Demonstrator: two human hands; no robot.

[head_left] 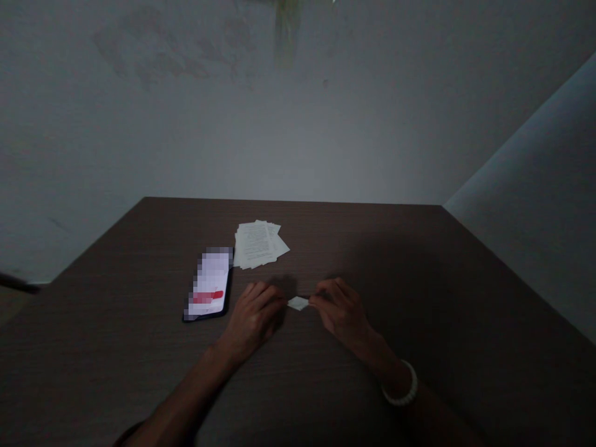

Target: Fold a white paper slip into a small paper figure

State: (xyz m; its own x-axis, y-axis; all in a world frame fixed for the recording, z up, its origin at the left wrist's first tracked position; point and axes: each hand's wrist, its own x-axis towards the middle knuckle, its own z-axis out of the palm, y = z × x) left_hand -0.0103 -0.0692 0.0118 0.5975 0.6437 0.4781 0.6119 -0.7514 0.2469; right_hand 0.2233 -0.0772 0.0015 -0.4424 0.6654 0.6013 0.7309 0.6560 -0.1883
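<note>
Between my two hands is a small folded piece of white paper, diamond-like in outline, just above or on the dark tabletop. My left hand pinches its left corner, fingers curled together. At the opposite corner my right hand pinches it too, with a pale beaded bracelet around that wrist. Parts of the paper under the fingertips are hidden.
A loose stack of printed white sheets lies beyond my left hand. Left of that hand rests a phone with its screen lit and blurred. The brown wooden table meets a stained wall at its far edge.
</note>
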